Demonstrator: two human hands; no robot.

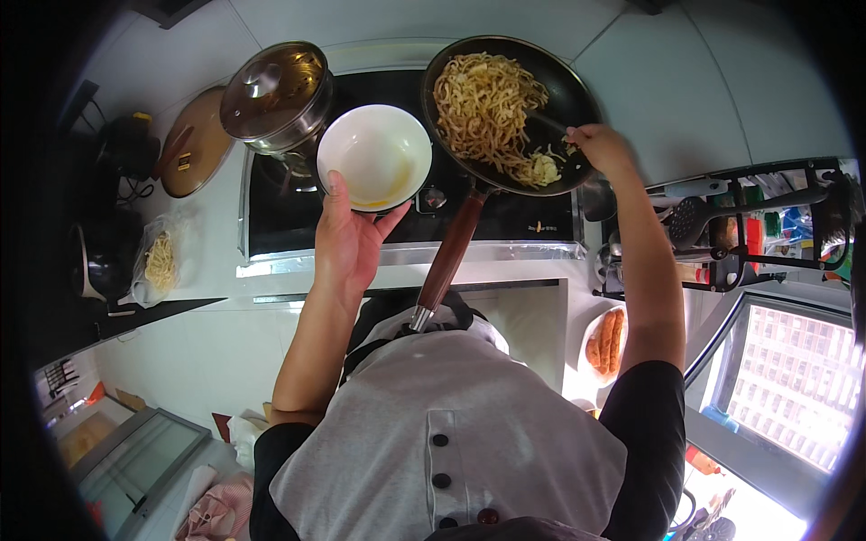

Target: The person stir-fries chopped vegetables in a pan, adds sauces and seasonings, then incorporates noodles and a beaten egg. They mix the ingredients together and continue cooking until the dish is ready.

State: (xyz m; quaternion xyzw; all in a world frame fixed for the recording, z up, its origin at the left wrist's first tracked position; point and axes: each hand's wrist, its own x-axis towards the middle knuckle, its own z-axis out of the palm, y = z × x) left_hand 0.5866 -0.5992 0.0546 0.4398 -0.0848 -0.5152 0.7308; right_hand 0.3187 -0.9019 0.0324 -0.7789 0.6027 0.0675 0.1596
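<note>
My left hand (352, 237) holds a white bowl (372, 152) by its near rim, tilted a little, with a yellow liquid residue inside. To its right, a dark frying pan (575, 101) with a wooden handle (452, 250) sits on the black glass cooktop (284, 223). Brown noodles (484, 108) fill the pan's left side, and a pale yellow clump that looks like egg (544, 169) lies at the near edge. My right hand (602, 149), at the pan's right rim, grips a thin utensil (547, 120) whose far end reaches the noodles; its tip is hidden.
A lidded steel pot (277, 101) stands at the back left. Beside it lie a large lid (196, 149) and a plastic bag of noodles (161, 264). A black rack (778, 260) with utensils and packages stands right, near a plate of sausages (607, 341). The pan handle juts toward my body.
</note>
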